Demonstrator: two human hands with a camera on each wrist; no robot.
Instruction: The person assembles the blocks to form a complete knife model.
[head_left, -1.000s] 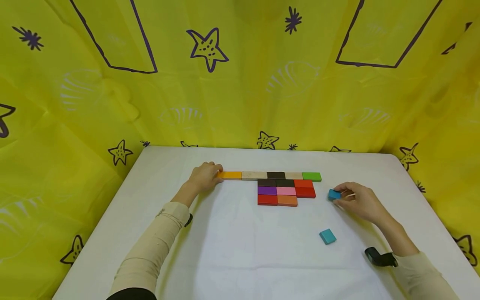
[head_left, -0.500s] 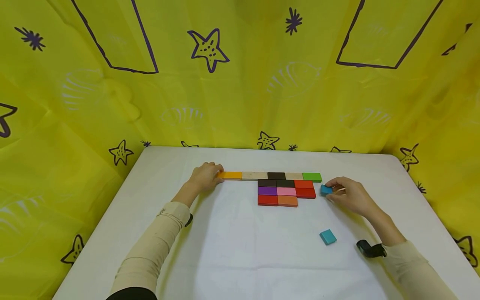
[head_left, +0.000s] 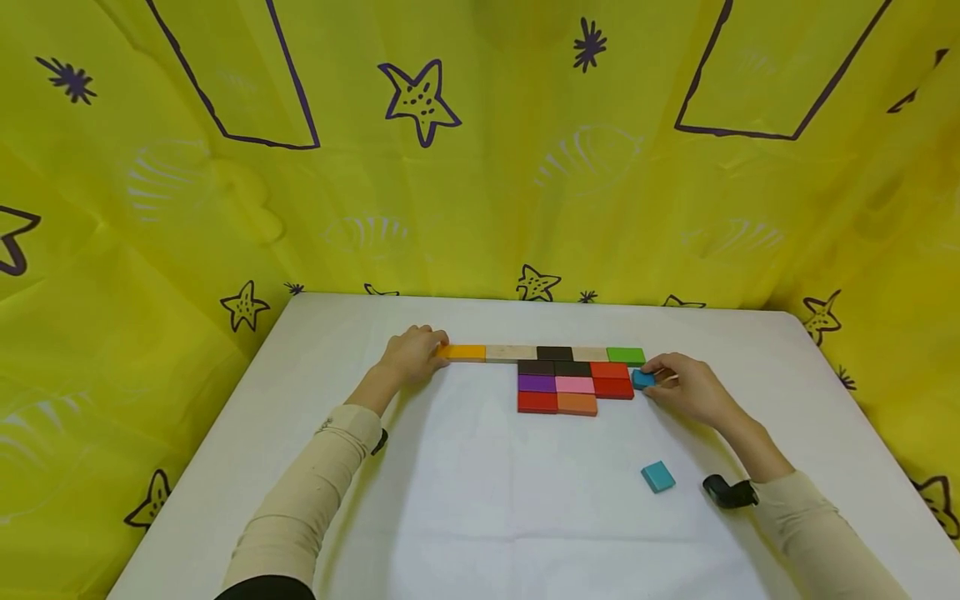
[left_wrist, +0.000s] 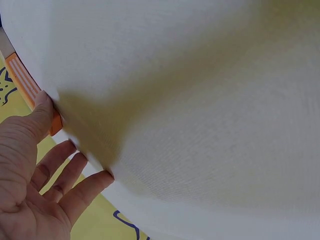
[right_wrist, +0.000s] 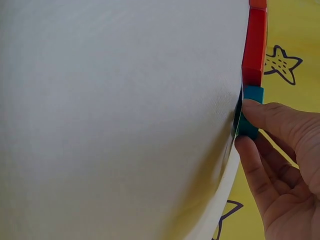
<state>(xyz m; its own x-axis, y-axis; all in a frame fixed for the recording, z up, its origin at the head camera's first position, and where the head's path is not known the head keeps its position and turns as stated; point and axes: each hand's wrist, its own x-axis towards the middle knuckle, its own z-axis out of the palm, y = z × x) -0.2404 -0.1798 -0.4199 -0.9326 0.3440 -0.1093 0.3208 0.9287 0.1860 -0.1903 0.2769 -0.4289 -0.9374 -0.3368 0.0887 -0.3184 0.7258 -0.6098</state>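
In the head view my right hand [head_left: 688, 387] pinches a small blue block [head_left: 642, 379] between thumb and fingers, at the right end of the red blocks [head_left: 613, 387]. The right wrist view shows that blue block [right_wrist: 250, 112] in line with a red block [right_wrist: 255, 45], its end close against or touching it. My left hand [head_left: 412, 354] holds the left end of an orange block [head_left: 467, 353], the first in a long row. In the left wrist view its thumb lies on the orange block [left_wrist: 22, 80], and other fingertips rest on the table; the index finger is hidden.
The row continues with pale wooden [head_left: 511, 353], black [head_left: 554, 353] and green blocks [head_left: 626, 357]. Below it sit purple [head_left: 537, 383], pink [head_left: 574, 385] and salmon blocks [head_left: 577, 404]. A loose teal block [head_left: 658, 477] lies nearer on the white table [head_left: 480, 500]. A yellow patterned cloth [head_left: 480, 183] surrounds the table.
My right hand has moved left with the blue block, bringing it up to the red blocks. The left hand has stayed at the orange block.
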